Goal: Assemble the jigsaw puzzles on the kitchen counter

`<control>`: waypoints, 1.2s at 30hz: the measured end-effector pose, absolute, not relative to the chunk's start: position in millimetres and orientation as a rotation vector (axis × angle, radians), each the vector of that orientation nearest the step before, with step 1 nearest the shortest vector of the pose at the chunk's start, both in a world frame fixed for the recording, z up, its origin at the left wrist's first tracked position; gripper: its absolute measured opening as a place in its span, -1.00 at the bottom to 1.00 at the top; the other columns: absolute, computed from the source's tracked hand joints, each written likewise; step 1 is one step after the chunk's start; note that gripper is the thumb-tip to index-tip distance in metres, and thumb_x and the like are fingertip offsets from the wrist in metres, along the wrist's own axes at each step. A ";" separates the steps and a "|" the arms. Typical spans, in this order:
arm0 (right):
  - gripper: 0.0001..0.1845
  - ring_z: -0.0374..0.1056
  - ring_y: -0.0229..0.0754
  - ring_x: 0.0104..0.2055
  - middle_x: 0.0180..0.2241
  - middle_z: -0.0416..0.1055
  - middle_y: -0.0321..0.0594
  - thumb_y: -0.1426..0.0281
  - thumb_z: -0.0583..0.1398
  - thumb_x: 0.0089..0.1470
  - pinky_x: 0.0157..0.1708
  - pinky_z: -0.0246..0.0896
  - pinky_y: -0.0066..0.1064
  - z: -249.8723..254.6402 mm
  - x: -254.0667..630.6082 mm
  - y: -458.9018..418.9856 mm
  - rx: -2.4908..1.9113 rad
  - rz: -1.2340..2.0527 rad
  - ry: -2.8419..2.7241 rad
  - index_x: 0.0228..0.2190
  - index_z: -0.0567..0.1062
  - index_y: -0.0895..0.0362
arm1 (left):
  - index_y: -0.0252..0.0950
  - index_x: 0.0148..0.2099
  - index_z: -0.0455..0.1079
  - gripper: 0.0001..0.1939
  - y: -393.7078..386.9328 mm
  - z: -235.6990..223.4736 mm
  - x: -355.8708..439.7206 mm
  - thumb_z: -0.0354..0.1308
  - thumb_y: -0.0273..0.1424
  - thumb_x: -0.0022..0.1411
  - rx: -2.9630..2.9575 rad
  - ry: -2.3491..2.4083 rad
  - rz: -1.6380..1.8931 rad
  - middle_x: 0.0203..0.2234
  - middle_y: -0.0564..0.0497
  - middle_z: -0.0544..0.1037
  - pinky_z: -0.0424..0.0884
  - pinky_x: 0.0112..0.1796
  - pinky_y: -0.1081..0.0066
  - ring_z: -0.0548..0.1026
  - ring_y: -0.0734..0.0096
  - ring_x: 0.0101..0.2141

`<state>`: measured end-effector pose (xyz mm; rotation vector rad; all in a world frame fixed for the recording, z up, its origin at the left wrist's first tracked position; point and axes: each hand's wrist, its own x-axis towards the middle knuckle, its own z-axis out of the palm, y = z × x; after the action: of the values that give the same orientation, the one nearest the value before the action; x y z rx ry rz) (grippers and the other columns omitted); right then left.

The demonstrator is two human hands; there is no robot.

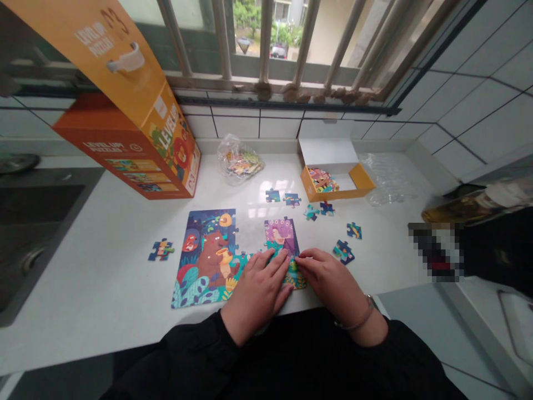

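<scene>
A partly joined jigsaw puzzle (207, 258) lies on the counter, showing a brown bear with a pot at the left and a pink bird on purple at the right. There is a gap in its upper middle. My left hand (260, 289) rests flat across the lower middle, fingers stretched over the joined pieces and hiding some of them. At the puzzle's right edge, my right hand (328, 278) has its fingers drawn together on a puzzle piece (293, 265), mostly covered by the fingertips. Loose puzzle pieces lie close by, including a dark blue one (343, 251) right of my right hand.
More loose pieces lie behind the puzzle, and one (161, 249) is to its left. A small yellow box (338, 195) stands open at the back, near a plastic bag of pieces (241, 161). A tall orange box (137, 150) stands beside the sink (41, 222). Bottles are at right.
</scene>
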<state>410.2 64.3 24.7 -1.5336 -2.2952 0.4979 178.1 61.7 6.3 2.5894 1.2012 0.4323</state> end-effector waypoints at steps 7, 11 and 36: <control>-0.71 0.54 0.08 0.07 0.08 0.59 0.02 0.50 0.20 0.38 0.13 0.54 0.01 33.9 400.8 59.5 -1.572 0.420 -2.276 0.00 0.68 0.07 | -0.33 0.51 0.24 -0.28 62.5 7.5 184.6 0.25 -0.11 0.47 2.582 1.318 0.412 0.51 -0.26 0.27 0.29 0.37 -0.13 0.31 -0.17 0.41; -0.73 0.48 0.14 0.21 0.19 0.56 0.05 0.55 0.21 0.32 0.22 0.47 0.09 32.9 396.9 60.9 -1.540 0.350 -2.327 -0.06 0.66 0.10 | -0.33 0.52 0.23 -0.29 64.3 3.8 187.5 0.21 -0.11 0.50 2.601 1.345 0.425 0.53 -0.28 0.22 0.25 0.39 -0.17 0.29 -0.15 0.45; -0.42 0.50 0.17 0.23 0.38 0.32 0.23 0.41 0.16 0.40 0.17 0.43 -0.16 45.8 382.9 204.9 -1.957 0.149 -2.366 0.37 0.32 0.26 | -0.26 0.49 0.29 -0.38 16.5 5.5 90.3 0.20 -0.20 0.50 2.688 1.499 0.518 0.44 -0.22 0.40 0.28 0.38 -0.06 0.39 -0.08 0.37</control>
<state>382.9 204.9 45.8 -1.9570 -2.3655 0.1491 90.3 16.5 5.5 2.6884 1.4994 0.5179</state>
